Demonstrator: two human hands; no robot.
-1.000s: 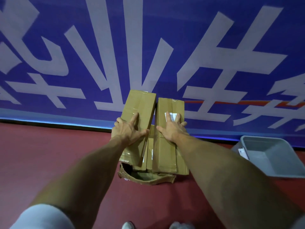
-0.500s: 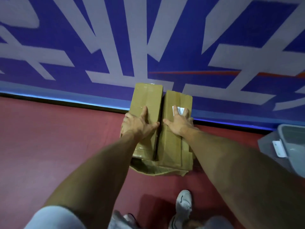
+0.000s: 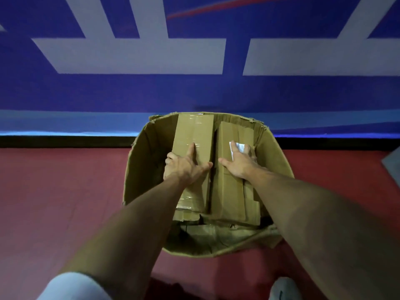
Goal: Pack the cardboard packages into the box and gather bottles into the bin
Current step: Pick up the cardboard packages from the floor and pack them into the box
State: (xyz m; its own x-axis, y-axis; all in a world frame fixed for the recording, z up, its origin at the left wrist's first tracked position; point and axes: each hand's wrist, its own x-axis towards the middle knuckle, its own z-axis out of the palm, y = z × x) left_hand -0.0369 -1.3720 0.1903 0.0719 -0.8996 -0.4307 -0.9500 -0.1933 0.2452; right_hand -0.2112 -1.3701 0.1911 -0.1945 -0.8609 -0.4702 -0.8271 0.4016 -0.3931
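Head cam, looking down: nearest to me are a pale sleeve (image 3: 73, 286) bottom left and a white shoe (image 3: 283, 289) bottom right, both on the red floor (image 3: 65, 191). Both bare forearms reach forward into an open cardboard box (image 3: 142, 169) sitting on that floor, its rim torn and bent in places.

Inside, two long cardboard packages lie side by side, touching, on top of more cardboard underneath. The left hand (image 3: 186, 167) has its grip clamped on the left package (image 3: 194, 131): index finger straight along the taped top, thumb across it, the other fingers curled down over the left edge. Same deal with the right hand (image 3: 240, 163) on the right package (image 3: 229, 198): thumb spread out on top, outer fingers hooked round the right edge, just by a white label (image 3: 240, 146).

The packages' far ends reach the box's back wall. Behind the box is a blue wall banner (image 3: 129, 94) with big white strokes. A grey corner (image 3: 392, 163) pokes in at the right edge; can't tell what it is.
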